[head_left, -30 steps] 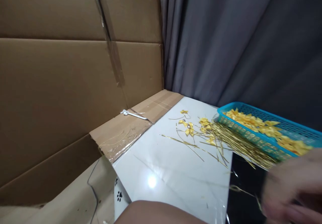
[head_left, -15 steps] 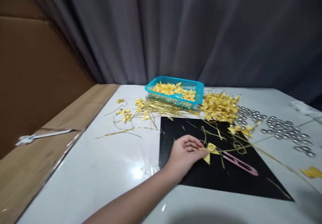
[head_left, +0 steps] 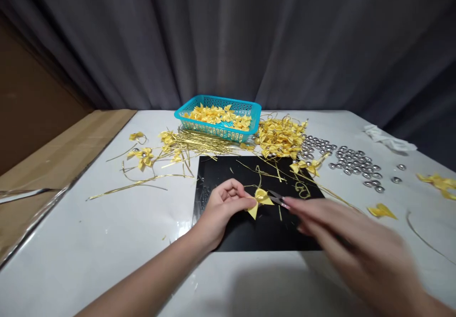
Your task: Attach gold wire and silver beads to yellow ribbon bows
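My left hand point(head_left: 226, 205) is closed, pinching a yellow ribbon bow point(head_left: 261, 197) by its left side over the black mat point(head_left: 249, 236). Thin gold wire shows around the bow's middle. From the right, my right hand point(head_left: 352, 241), partly blurred, grips small thread snips point(head_left: 280, 200). Their metal blades point left, close to the bow's right edge; the handle is covered by the fingers. Cut bits of gold wire point(head_left: 302, 190) lie scattered on the mat.
Behind the mat, a blue basket point(head_left: 218, 129) holds yellow bows. A bundle of gold wires point(head_left: 204, 142) and a pile of yellow bows point(head_left: 281, 138) lie near it. Silver oval beads point(head_left: 356, 161) spread to the right. Cardboard point(head_left: 71, 151) borders the left side.
My right hand has come into view from the right and taken hold of the snips that lay on the mat. The view has turned right; my left hand still pinches the bow.
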The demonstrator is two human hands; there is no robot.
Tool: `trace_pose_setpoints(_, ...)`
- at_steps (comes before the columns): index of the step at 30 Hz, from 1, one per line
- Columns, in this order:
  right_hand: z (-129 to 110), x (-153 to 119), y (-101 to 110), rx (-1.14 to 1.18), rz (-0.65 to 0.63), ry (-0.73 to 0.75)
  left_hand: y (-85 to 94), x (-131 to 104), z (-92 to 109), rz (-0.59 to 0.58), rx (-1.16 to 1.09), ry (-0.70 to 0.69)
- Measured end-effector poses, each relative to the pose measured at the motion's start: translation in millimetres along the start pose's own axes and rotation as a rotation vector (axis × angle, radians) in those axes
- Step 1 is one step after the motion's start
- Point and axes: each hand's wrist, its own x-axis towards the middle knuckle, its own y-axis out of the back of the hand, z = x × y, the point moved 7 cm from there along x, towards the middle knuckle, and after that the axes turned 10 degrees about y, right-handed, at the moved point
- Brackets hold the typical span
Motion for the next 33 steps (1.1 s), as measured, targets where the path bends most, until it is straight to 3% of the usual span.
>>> trace_pose_setpoints(3, -5, 22, -20, 0.032, 0.009, -0.002, -0.9, 0, 0, -0.06, -0.056, 0.038)
trace_pose_setpoints(7, -4, 28, -36, 0.115, -0.011, -0.103, -4.3, 1, -3, -0.159, -0.081, 0.106)
trace_pose_setpoints(14, -5, 30, -43, 0.103, -0.099, -0.016, -4.1, 5, -7, -0.187, -0.132, 0.162)
trace_pose_setpoints(33, -12, 31, -44, 0.051, -0.167, -0.041, -5.3, 4, -6, -0.163, -0.083, 0.167)
